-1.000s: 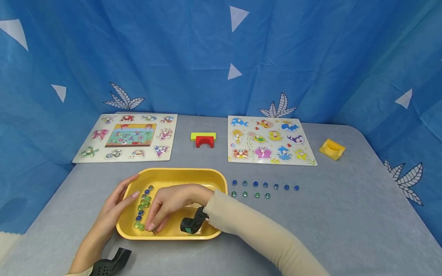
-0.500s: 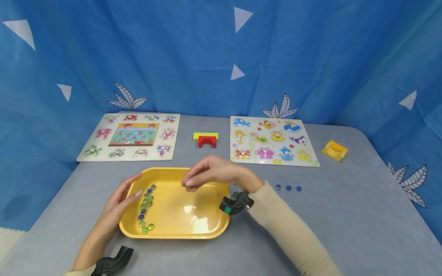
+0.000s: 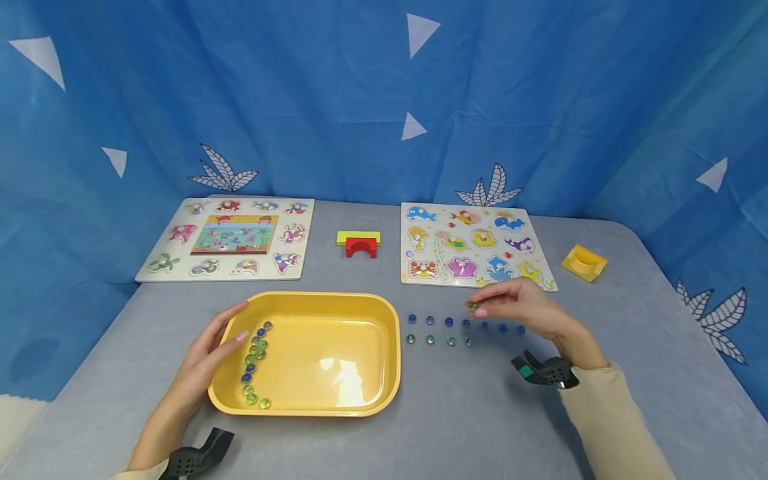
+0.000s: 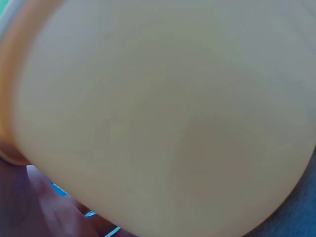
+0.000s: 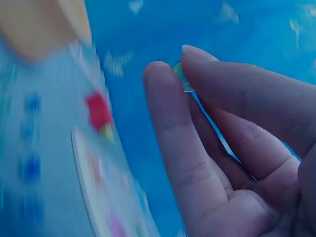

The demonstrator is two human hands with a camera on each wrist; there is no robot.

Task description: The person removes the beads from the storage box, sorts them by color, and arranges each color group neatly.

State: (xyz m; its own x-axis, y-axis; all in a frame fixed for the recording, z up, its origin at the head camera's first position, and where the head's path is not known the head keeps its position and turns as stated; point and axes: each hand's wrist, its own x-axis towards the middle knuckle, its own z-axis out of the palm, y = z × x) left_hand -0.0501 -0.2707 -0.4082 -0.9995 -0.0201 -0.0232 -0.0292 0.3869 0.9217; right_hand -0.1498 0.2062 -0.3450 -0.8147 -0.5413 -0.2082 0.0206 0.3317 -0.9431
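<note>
Right hand [image 3: 528,308] pinches green bead [image 3: 474,307] by blue beads [image 3: 449,322] — blocks puzzle board [image 3: 480,253] edge; left hand [image 3: 201,360], fingers straight, touches yellow tray [image 3: 306,411].

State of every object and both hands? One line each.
Right hand: pinching a green bead
Left hand: holding the yellow tray at left
Yellow tray: right way up
Tray beads: along the left side
Blue beads: seven, lined up
Other green beads: four, lined up
Left puzzle board: lying flat
Right puzzle board: lying flat
Red arch block: before the lime block
Lime block: partly hidden
Yellow block: turned askew
</note>
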